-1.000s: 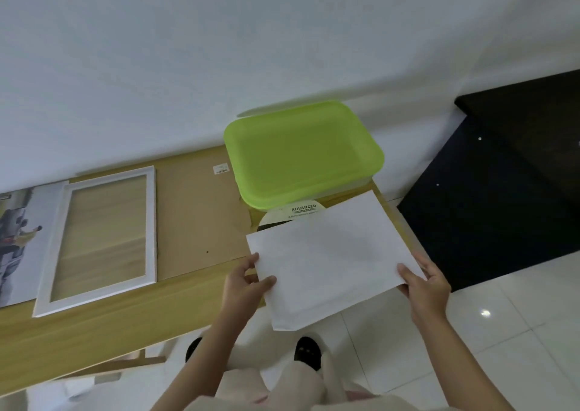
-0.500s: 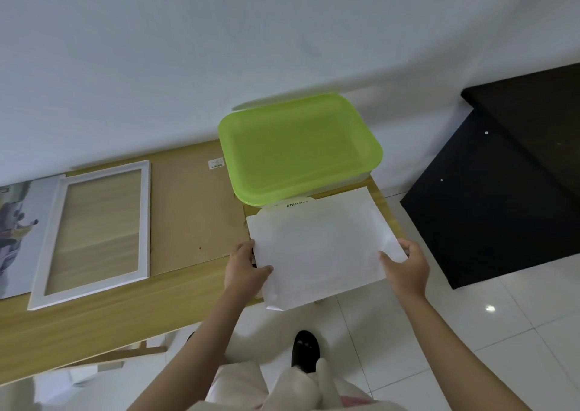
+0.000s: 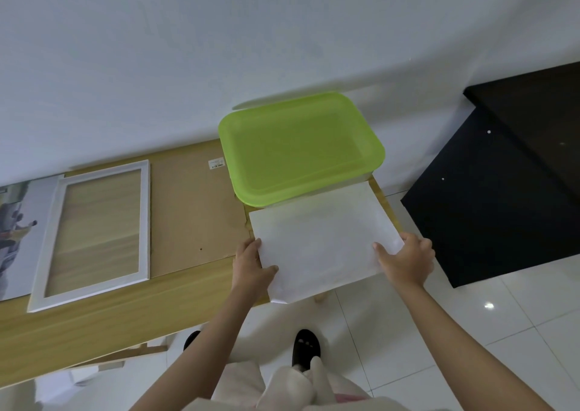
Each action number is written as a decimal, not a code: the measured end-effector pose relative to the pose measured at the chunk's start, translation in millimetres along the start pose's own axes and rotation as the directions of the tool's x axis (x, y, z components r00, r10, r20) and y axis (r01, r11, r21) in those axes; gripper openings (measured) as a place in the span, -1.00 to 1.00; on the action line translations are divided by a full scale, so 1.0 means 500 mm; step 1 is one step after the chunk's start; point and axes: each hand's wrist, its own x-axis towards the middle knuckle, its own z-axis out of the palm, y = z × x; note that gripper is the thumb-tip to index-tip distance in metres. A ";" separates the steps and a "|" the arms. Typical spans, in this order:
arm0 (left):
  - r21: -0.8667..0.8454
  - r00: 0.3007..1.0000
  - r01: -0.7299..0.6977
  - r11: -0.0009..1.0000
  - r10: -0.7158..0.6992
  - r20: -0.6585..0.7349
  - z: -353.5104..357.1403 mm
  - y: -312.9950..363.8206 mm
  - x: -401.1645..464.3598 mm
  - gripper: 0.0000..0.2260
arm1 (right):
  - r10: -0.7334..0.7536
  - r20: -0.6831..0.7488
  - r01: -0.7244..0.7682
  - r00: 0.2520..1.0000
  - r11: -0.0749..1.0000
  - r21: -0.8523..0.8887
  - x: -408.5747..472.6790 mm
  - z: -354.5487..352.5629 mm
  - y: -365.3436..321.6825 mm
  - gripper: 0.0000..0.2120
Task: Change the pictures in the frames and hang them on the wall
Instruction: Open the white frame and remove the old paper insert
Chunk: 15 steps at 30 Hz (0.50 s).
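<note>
A white sheet of paper (image 3: 320,238), blank side up, lies over the right end of the wooden table (image 3: 125,310), its near corner past the edge. My left hand (image 3: 251,267) grips its left edge and my right hand (image 3: 408,260) grips its right corner. An empty white picture frame (image 3: 94,234) lies flat at the left. A brown backing board (image 3: 194,209) lies between the frame and the paper. A printed picture (image 3: 15,234) lies at the far left, partly cut off.
A lime-green lidded plastic box (image 3: 301,147) stands at the back right of the table against the white wall (image 3: 219,49), touching the paper's far edge. A black cabinet (image 3: 502,206) stands to the right. White floor tiles (image 3: 470,332) lie below.
Both hands have carried the white sheet forward and down, from above the floor onto the table's right end in front of the green box. It now covers the label it exposed before.
</note>
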 end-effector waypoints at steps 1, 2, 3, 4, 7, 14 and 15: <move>0.017 1.000 -0.004 1.000 0.004 0.000 0.000 -0.001 0.002 -0.34 | -0.004 0.003 0.004 1.000 1.000 -0.013 -0.003 0.000 0.000 -0.46; 0.037 1.000 -0.010 0.999 0.010 0.000 0.000 -0.001 0.004 -0.34 | -0.010 0.010 0.011 1.000 1.000 -0.020 -0.006 0.002 0.000 -0.47; 0.066 1.000 -0.017 0.998 0.016 0.003 0.000 -0.001 0.005 -0.34 | -0.019 0.017 0.020 1.000 0.999 -0.029 -0.009 0.004 0.001 -0.49; 0.100 1.000 -0.023 0.995 0.022 0.009 0.001 -0.002 0.006 -0.34 | -0.029 0.023 0.030 0.999 0.999 -0.040 -0.011 0.006 0.002 -0.49; 0.156 0.999 -0.038 0.987 0.035 0.022 0.001 -0.001 0.009 -0.36 | -0.037 0.029 0.039 0.999 0.998 -0.058 -0.017 0.015 0.000 -0.50; 0.007 0.992 -0.124 0.992 0.124 0.000 -0.041 -0.004 -0.004 -0.47 | -0.154 -0.047 0.155 0.987 0.988 0.023 -0.059 0.042 -0.080 -0.51; -0.027 0.990 -0.140 0.990 0.140 -0.010 -0.056 -0.010 -0.008 -0.51 | -0.172 -0.040 0.174 0.984 0.983 0.054 -0.073 0.053 -0.104 -0.53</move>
